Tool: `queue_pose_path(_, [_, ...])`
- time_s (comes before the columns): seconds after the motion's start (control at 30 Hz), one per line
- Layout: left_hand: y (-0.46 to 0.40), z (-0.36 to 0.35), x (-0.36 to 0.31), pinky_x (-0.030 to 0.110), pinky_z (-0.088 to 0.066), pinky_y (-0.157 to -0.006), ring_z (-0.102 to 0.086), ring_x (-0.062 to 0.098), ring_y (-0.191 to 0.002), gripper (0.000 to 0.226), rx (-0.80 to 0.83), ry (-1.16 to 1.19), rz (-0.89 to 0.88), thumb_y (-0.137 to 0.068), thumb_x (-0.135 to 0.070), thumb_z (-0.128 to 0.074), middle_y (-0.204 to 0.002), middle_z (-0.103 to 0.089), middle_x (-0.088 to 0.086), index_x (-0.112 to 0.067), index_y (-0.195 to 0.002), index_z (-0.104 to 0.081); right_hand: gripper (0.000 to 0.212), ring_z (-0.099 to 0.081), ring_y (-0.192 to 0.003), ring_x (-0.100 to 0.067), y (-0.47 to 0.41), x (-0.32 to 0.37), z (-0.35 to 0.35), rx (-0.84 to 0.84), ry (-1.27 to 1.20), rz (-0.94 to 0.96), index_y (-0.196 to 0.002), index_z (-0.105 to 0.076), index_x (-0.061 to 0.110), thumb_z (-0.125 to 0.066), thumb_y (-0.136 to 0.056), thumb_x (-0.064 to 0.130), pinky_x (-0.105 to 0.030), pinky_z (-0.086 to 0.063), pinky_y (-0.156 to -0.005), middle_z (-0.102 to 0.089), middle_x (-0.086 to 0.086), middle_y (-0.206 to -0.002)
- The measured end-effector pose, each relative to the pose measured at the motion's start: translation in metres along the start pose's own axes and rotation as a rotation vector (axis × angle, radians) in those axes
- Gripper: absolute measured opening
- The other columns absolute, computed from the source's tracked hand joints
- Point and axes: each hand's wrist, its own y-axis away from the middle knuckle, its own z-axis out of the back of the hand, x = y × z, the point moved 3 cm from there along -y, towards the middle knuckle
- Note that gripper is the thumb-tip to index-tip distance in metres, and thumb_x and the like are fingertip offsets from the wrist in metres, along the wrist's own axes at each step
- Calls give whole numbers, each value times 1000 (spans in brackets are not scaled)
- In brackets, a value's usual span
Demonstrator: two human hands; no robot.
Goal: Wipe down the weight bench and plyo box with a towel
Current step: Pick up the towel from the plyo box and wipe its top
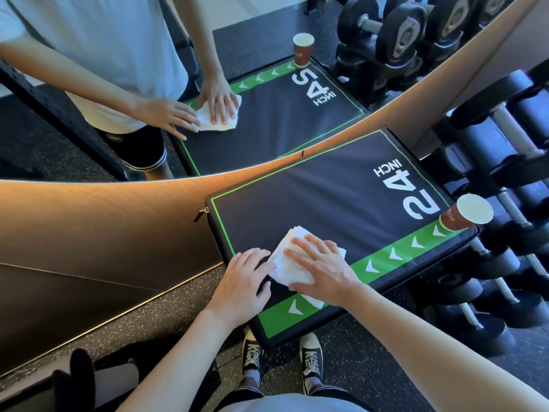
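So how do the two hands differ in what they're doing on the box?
The right hand lies flat on top of the towel, pressing it down; the left hand sits beside it, its fingertips at the towel's edge. The right covers much of the towel; the left rests mostly on the box. Both have straight fingers.

A black plyo box (326, 197) with a green border and "24 INCH" lettering fills the centre. At its 7 o'clock corner lies a folded white towel (289, 257): the right hand (322, 267) presses flat on it, the left hand (245, 278) rests at its 9 o'clock edge, fingertips touching. A paper cup (465, 214) stands at the box's 3 o'clock corner, dumbbells (505, 179) beyond. A mirror (89, 84) at 12 o'clock reflects it all
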Motion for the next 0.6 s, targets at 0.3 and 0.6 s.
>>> queue_pose_path(0.3, [4, -1, -5, 44, -41, -117, -49, 20, -139, 35, 5, 55, 27, -93, -22, -62, -142, -57, -1, -20, -128, -66, 41, -50, -96, -29, 18, 19, -12, -230, 53, -106, -121, -63, 24, -59, -95, 55, -41, -50, -69, -55, 1, -115])
queue_pose_path(0.6, [-4, 18, -3, 39, -38, -120, -48, 17, -138, 40, -20, 83, 15, -93, -20, -65, -141, -56, -5, -23, -133, -64, 52, -49, -101, -28, 16, 34, 2, -204, 13, -441, -112, -59, 20, -52, -93, 68, -39, -49, -67, -52, 0, -115])
